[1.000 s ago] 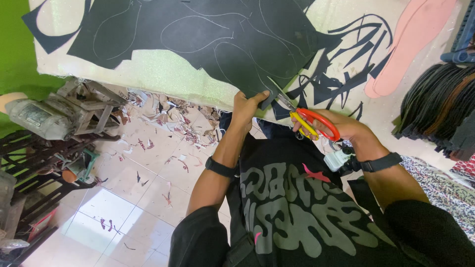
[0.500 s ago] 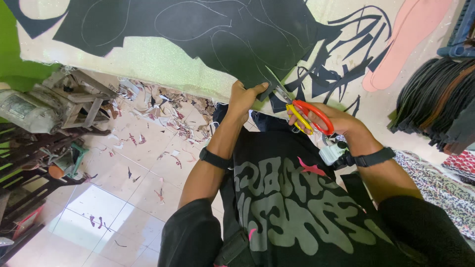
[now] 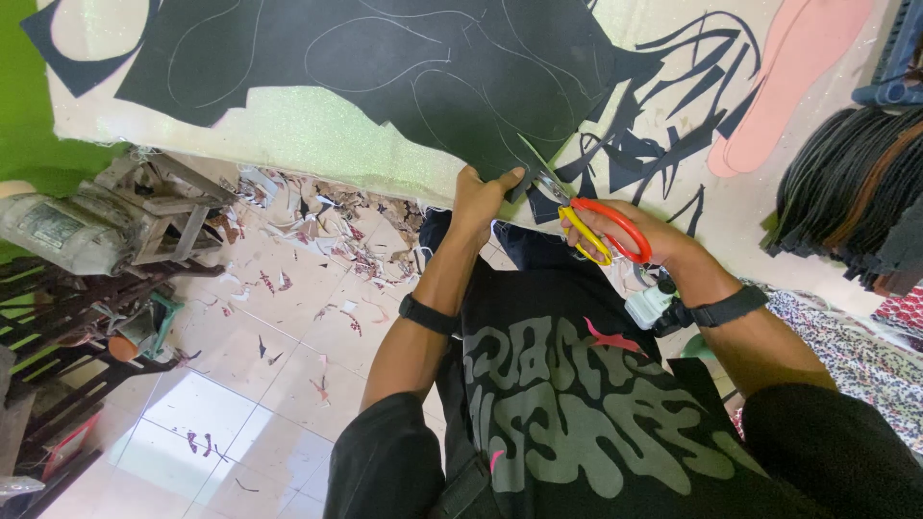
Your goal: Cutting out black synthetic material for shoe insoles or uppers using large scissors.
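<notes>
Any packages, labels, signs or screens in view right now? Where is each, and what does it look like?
Label plate: on the grey motor at far left, small pale rectangle, print too small to tell.
Shirt print: on the person's black shirt, bottom centre, blobby grey shapes with small pink marks.
No packages, signs or screens visible.

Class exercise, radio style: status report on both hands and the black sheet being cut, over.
Left hand pinching edge of black sheet. Right hand gripping red-and-yellow scissors, blades at the sheet's edge. Black offcut strips lie beside the cut; nothing blocking it.
</notes>
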